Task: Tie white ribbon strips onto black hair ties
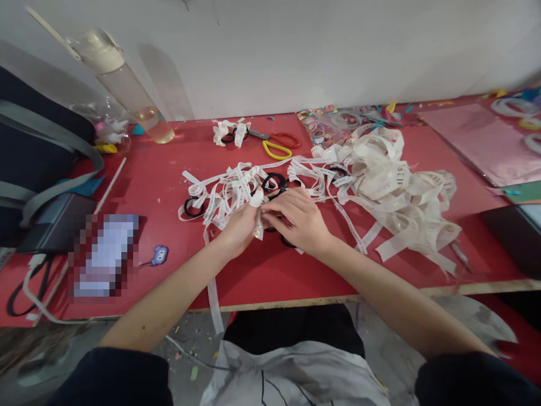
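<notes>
Over the middle of the red table [169,180], my left hand [242,228] and my right hand [298,215] meet with fingers closed on a piece of white ribbon [258,230]. A black hair tie [273,177] shows just behind the fingers; whether they also grip it is hidden. Around my hands lies a tangle of narrow printed ribbon [228,197], with another black hair tie [193,207] at its left. Wider cream ribbon [380,175] is heaped to the right. Behind, scissors [279,148] with red and yellow handles lie beside hair ties with ribbon bows [231,133].
At the left are a tilted-looking clear bottle [131,93], a phone [105,254], a small purple charm [159,255] and a dark box [59,220] with a white cable. A colourful bag [319,127] and pink sheets [473,141] lie at the back right. A dark box [513,237] stands at the right edge.
</notes>
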Available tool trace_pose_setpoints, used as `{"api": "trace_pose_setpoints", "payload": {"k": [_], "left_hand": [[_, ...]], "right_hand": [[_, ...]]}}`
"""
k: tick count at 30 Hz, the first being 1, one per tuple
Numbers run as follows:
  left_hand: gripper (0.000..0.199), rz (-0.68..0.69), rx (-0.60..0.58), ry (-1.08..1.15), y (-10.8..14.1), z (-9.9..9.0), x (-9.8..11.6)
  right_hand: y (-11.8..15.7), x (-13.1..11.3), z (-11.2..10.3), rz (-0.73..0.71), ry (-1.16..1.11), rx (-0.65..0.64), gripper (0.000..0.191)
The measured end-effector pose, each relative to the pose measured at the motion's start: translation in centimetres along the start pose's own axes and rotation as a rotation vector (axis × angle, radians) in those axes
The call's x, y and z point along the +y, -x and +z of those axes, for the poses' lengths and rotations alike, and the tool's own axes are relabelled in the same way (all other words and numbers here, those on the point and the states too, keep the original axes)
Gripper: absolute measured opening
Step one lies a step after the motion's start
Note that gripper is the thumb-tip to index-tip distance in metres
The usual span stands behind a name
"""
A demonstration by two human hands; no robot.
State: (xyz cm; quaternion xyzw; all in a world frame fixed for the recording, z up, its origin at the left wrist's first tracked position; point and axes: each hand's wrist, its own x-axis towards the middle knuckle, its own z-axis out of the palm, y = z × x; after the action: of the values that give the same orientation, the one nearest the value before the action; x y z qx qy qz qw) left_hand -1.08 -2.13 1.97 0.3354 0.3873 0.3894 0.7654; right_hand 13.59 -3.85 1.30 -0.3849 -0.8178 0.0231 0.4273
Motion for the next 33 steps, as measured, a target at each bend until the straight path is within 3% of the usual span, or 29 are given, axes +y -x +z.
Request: {"api": "trace_pose_setpoints", "payload": {"k": [12,19,25,28,33], "left_hand": [[0.038,-0.048,-0.028,0.014,0.0,0.2,0.5],[0.039,-0.068,-0.06,0.038,-0.3,-0.1,0.2],[0.037,-0.072,-0.004,0.04,-0.2,0.4,0.3],[0.035,-0.065,0.004,0.033,-0.1,0.4,0.2],[0.034,-0.034,-0.008,0.012,0.1,0.3,0.1]], "right_hand": [[0.1,0.3,-0.2,0.13,-0.125,-0.035,0.015],[0.1,0.3,-0.4,0.319,-0.294,-0.099,0.019],[0.1,0.4,-0.1,0.377,-0.344,-0.075,0.023],[0.2,0.2,0.2,0.367,-0.31,-0.024,0.022],[0.4,0.0,0.7,0.221,-0.181,0.077,0.019]]}}
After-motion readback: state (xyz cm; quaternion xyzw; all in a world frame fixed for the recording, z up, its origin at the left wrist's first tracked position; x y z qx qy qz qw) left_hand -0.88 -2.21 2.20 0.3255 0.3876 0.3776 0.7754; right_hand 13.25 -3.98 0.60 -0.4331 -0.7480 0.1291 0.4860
